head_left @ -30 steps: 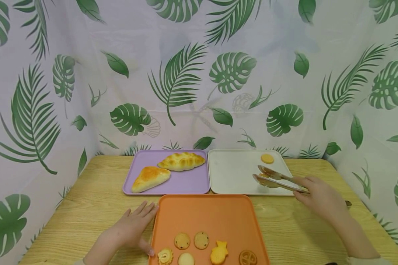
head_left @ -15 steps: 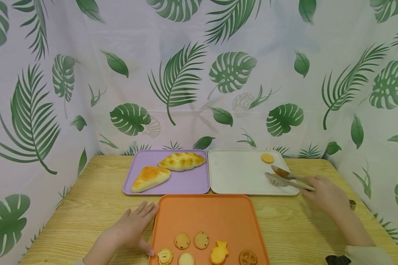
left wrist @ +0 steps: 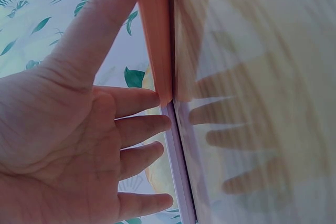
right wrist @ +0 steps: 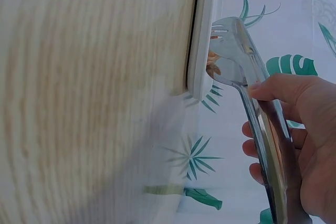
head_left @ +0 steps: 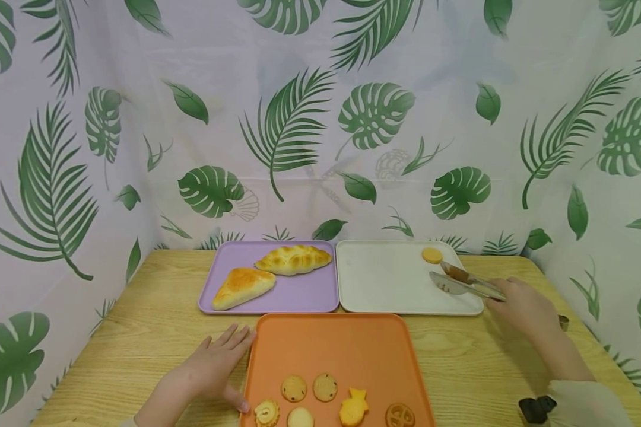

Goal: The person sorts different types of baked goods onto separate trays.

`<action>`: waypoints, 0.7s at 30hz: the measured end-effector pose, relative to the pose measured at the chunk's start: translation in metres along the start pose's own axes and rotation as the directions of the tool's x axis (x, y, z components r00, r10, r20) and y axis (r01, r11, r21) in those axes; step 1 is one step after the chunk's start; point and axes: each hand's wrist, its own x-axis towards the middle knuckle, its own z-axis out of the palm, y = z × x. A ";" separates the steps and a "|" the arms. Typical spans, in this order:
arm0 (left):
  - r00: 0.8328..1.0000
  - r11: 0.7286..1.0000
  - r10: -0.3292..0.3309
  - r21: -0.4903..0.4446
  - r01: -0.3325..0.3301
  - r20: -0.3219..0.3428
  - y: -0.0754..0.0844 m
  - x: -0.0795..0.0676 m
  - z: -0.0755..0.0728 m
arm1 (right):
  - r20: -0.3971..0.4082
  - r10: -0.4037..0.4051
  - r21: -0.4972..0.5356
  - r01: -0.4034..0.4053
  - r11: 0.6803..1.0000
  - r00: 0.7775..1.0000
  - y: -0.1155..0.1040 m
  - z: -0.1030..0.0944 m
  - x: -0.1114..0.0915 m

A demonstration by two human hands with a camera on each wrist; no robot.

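My right hand [head_left: 526, 311] grips metal tongs [head_left: 472, 284] by their arms, thumb on one side and fingers curled on the other. The tong heads reach over the right part of the white tray [head_left: 384, 279], just in front of a round yellow cookie [head_left: 432, 255]. In the right wrist view something golden brown [right wrist: 212, 65] shows behind the near tong head, mostly hidden by it; I cannot tell whether the tongs pinch it. My left hand [head_left: 205, 367] lies with fingers spread at the left edge of the orange tray [head_left: 331, 338], its thumb and fingertips right at the rim.
Several cookies, among them a pineapple-shaped one [head_left: 354, 407] and a pretzel-like one [head_left: 400, 416], lie on the orange tray's near part. A purple tray [head_left: 299, 296] holds a triangular bread [head_left: 243, 287] and a braided bread [head_left: 294, 260]. A leaf-print curtain [head_left: 310, 118] surrounds the wooden table [head_left: 133, 332].
The tongs and right hand have moved to the right over the white tray, from its middle right toward the round cookie's corner. The left hand has stayed at the orange tray.
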 end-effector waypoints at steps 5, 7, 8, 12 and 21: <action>1.000 1.000 0.002 0.003 -0.002 0.000 0.000 -0.001 0.001 | -0.017 0.002 0.010 -0.002 1.000 1.000 0.002 -0.001 -0.002; 1.000 1.000 -0.001 0.002 0.001 0.001 0.000 -0.001 0.002 | -0.019 0.009 0.014 -0.008 1.000 1.000 0.002 -0.003 -0.004; 1.000 1.000 -0.004 -0.001 0.004 0.002 0.000 -0.001 0.002 | -0.018 0.013 0.017 -0.012 1.000 1.000 0.001 -0.004 -0.005; 1.000 1.000 -0.009 0.000 0.009 -0.002 0.000 0.000 0.002 | -0.050 -0.008 0.018 0.009 1.000 0.999 -0.003 -0.009 -0.012; 1.000 1.000 -0.012 0.001 0.012 -0.005 0.000 -0.001 0.001 | -0.113 -0.109 0.020 0.112 0.994 0.988 -0.026 -0.019 -0.038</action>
